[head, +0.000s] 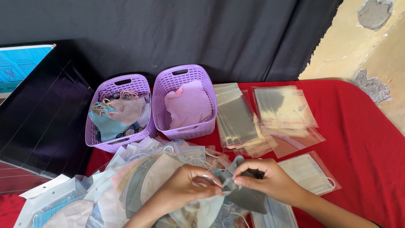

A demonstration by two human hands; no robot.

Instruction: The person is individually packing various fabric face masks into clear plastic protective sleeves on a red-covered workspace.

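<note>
Both hands meet low at centre over the red table (pixel 358 126). Left hand (pixel 185 188) and right hand (pixel 265 179) each pinch the same grey mask (pixel 244 196) by its upper edge, fingers closed on the fabric; the mask hangs folded between them, above a heap of bagged masks (pixel 126 181) spread across the near left of the table.

Two purple baskets stand side by side at the back, touching. Left basket (pixel 99 139): loose masks, one blue, one beige, others tangled with ear loops; roughly half full. Right basket (pixel 202 80): pale pink masks, lying flat and stacked, filling the floor of it.

Right of the baskets, two stacks of clear sleeves (pixel 236 118), fanned and overlapping each other. Just beyond the right hand lies a white mask in a sleeve (pixel 310 173); a blue mask (pixel 274 217) lies under the wrist. Black cloth (pixel 211 33) hangs behind. A blue box (pixel 19 63) sits far left.
</note>
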